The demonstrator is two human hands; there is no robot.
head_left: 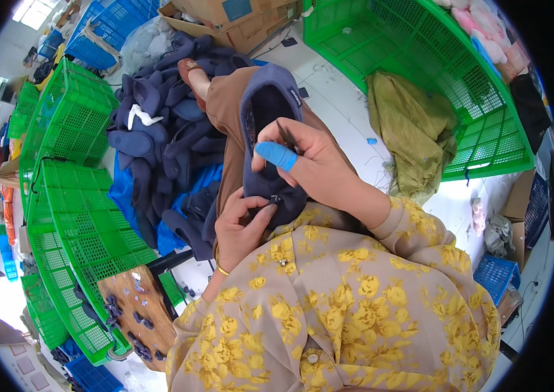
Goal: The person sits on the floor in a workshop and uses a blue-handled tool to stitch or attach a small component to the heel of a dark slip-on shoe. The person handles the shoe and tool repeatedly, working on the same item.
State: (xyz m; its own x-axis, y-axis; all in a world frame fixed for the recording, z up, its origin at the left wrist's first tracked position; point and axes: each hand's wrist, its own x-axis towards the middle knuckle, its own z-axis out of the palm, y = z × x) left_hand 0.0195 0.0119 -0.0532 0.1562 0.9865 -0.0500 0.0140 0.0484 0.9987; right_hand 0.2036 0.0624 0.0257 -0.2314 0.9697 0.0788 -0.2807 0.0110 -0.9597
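From the head view, here's the navy slipper (249,171), across the lap, opening up, toe toward the body. The left hand (240,228) has its fingers clamped on the toe, thumb right beside a small dark trim piece (275,199). Over the opening, the right hand (313,160), thumb wrapped in blue, has its fingers closed around a slim dark tool (286,136), probably snips. Progress? The trim is in place on the toe, but whether it's fastened I can't tell; this slipper looks mid-job.

Now the count: one slipper in hand, one trim piece on it, one tool. On the wooden surface (119,287), at least four small dark pieces (142,320), some clustered. The slipper pile (134,145) at left: too tangled to number, finished or waiting unclear. One olive sack (407,130), one green crate (492,134) at right.
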